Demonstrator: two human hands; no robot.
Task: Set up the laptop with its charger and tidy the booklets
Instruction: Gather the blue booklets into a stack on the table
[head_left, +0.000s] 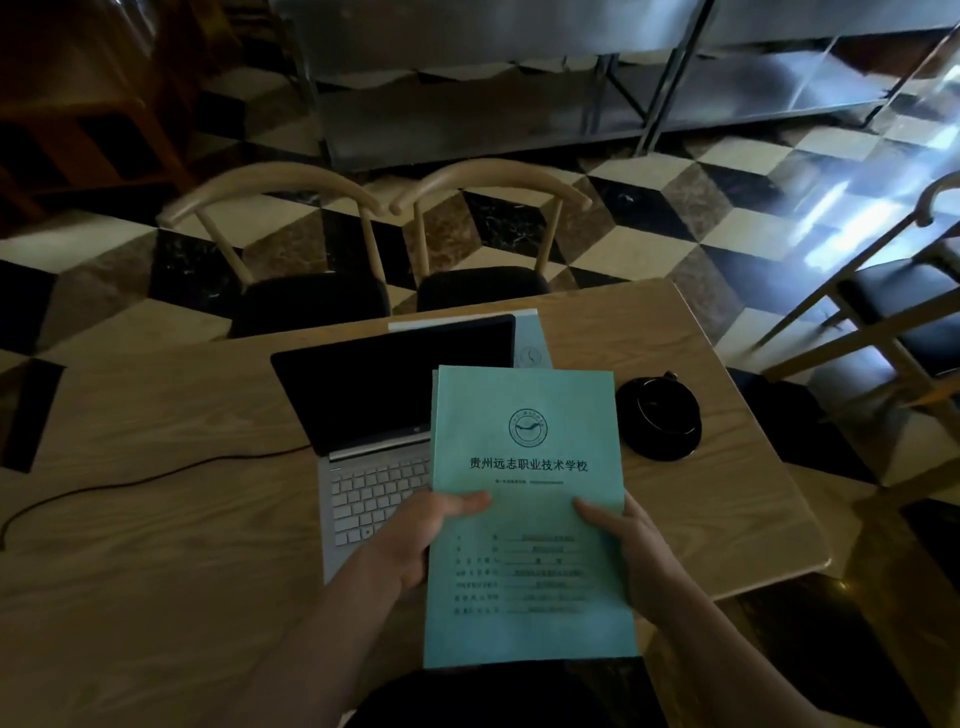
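Note:
Both my hands hold a small stack of teal booklets upright over the table, in front of the laptop. My left hand grips the stack's left edge, thumb on the cover. My right hand grips its right edge the same way. The silver laptop stands open with a dark screen, its right side hidden behind the booklets. A black charger cable runs from the laptop's left side across the table to the left edge. Another teal booklet lies behind the screen, mostly hidden.
A round black object with a coiled cord sits on the wooden table right of the laptop. Two chairs are tucked in at the far edge, a third chair stands to the right. Metal shelving lines the back.

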